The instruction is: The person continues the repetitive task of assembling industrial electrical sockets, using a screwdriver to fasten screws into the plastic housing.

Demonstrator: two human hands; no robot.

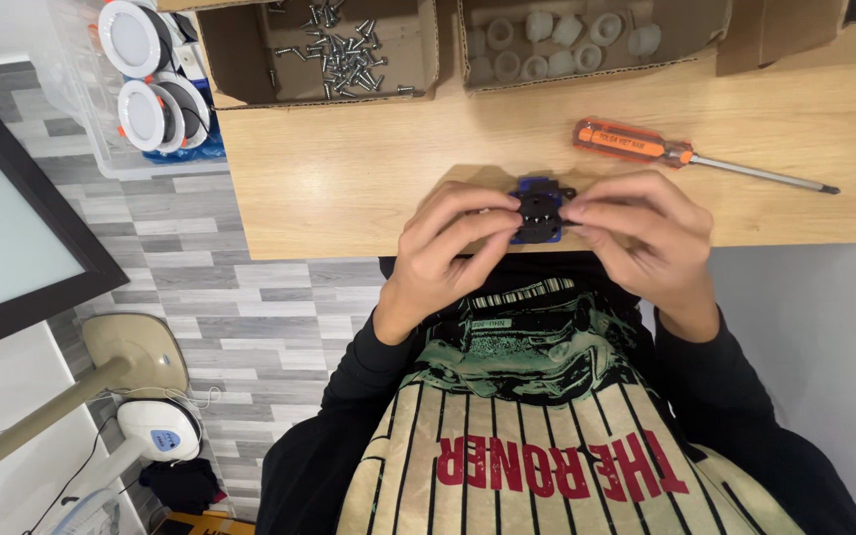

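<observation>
Small black-and-blue plastic part (537, 215), pinched by my left hand (448, 253) and right hand (646, 238) fingers, mid-assembly; I judge fastening it comes next.

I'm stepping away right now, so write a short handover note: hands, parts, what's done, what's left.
Left hand and right hand: both grip the small black-and-blue part at the table's near edge, fingers pinching its sides.
Orange-handled screwdriver lies untouched on the table, right of centre.
Screws sit in the left cardboard box, white plastic pieces in the next.
Done: part in hand. Left: no screw or tool picked up yet.
</observation>
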